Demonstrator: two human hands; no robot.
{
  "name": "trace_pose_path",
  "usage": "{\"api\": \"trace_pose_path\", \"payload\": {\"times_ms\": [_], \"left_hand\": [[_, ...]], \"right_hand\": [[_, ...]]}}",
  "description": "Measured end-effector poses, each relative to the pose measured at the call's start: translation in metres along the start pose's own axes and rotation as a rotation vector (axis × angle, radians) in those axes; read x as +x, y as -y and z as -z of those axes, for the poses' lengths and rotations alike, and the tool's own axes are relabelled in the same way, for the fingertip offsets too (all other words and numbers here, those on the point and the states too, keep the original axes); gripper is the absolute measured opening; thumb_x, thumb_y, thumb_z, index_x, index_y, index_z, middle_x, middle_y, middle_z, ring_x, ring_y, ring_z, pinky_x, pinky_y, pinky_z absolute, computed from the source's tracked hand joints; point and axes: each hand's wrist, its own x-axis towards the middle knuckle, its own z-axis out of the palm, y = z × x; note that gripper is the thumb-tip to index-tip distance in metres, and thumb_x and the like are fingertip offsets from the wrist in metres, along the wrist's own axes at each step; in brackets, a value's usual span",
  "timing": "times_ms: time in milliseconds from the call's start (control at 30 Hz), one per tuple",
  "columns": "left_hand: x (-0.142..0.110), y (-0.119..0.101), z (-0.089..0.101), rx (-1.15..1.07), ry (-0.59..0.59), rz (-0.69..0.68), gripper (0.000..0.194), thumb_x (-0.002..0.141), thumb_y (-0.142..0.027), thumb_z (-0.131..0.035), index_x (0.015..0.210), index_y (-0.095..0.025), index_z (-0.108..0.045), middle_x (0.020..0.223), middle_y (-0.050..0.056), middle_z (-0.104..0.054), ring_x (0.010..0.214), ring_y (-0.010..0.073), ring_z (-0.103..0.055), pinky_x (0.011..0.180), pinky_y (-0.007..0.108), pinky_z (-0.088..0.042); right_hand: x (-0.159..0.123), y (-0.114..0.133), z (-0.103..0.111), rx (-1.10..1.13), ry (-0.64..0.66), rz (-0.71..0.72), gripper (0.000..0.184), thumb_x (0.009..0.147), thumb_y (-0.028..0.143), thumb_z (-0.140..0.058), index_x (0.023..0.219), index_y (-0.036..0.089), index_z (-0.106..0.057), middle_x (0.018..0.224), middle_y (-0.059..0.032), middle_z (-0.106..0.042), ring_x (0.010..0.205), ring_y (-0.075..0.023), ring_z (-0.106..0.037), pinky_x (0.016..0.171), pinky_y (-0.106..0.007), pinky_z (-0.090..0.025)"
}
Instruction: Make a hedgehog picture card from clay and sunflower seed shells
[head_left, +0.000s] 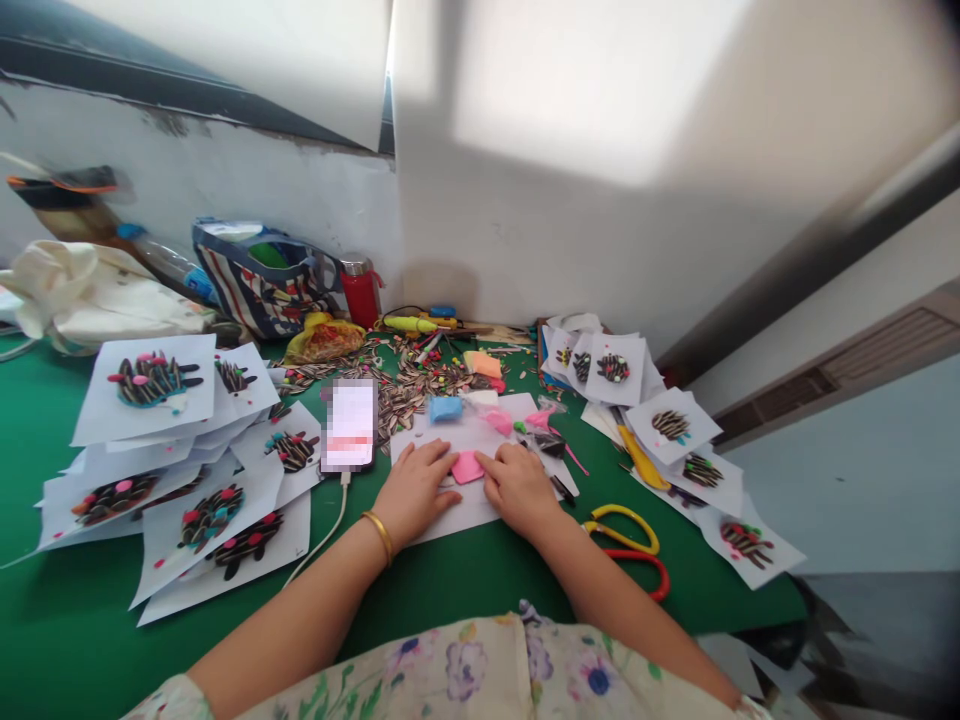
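Observation:
A flat, squarish piece of pink modelling clay (468,467) lies on white paper (426,527) between my two hands. My left hand (417,490) rests flat on the paper, fingers stretched and thumb apart, with its fingertips at the clay's left edge. My right hand (520,488) has its fingers curled, and its index finger and thumb are at the clay's right edge. Just beyond are a blue clay block (445,409), a white clay block (484,398) and more pink clay (496,421) in clear wrap. A dark packet (549,442) lies past my right hand.
Sunflower seeds (409,390) are heaped behind the paper. A phone (348,425) with a white cable stands left. Stacked seed-picture cards (157,385) cover the left side; more cards (675,425) lie right. Scissors (630,550) sit beside my right forearm. A red flask (360,290) stands at the wall.

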Motion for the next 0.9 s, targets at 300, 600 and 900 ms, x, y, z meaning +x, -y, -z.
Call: {"api": "trace_pose_path", "payload": {"times_ms": [300,600,900], "left_hand": [[0.0,-0.001,0.002,0.005,0.001,0.002,0.054,0.079,-0.034,-0.069,0.13,-0.024,-0.056,0.141,0.011,-0.051,0.132,0.0295,-0.043,0.114,0.052,-0.024],[0.0,0.0,0.001,-0.004,-0.009,0.0,0.053,0.079,-0.034,-0.069,0.13,-0.025,-0.056,0.141,0.01,-0.05,0.132,0.0294,-0.043,0.114,0.052,-0.024],[0.0,-0.001,0.001,0.022,0.0,-0.003,0.055,0.078,-0.033,-0.07,0.13,-0.024,-0.056,0.142,0.011,-0.05,0.133,0.03,-0.043,0.114,0.053,-0.024]], "right_hand": [[0.002,-0.001,0.001,0.048,-0.02,-0.022,0.039,0.091,0.024,-0.048,0.128,0.024,-0.06,0.096,-0.0082,-0.058,0.095,-0.0226,-0.05,0.085,-0.034,-0.037],[0.003,0.0,-0.001,0.03,-0.018,-0.027,0.042,0.09,0.024,-0.048,0.132,0.024,-0.057,0.098,-0.0084,-0.058,0.096,-0.023,-0.049,0.085,-0.034,-0.036],[0.01,0.009,0.0,-0.003,-0.015,-0.006,0.039,0.091,0.027,-0.049,0.129,0.025,-0.059,0.098,-0.0088,-0.057,0.097,-0.0238,-0.048,0.084,-0.036,-0.034]]}}
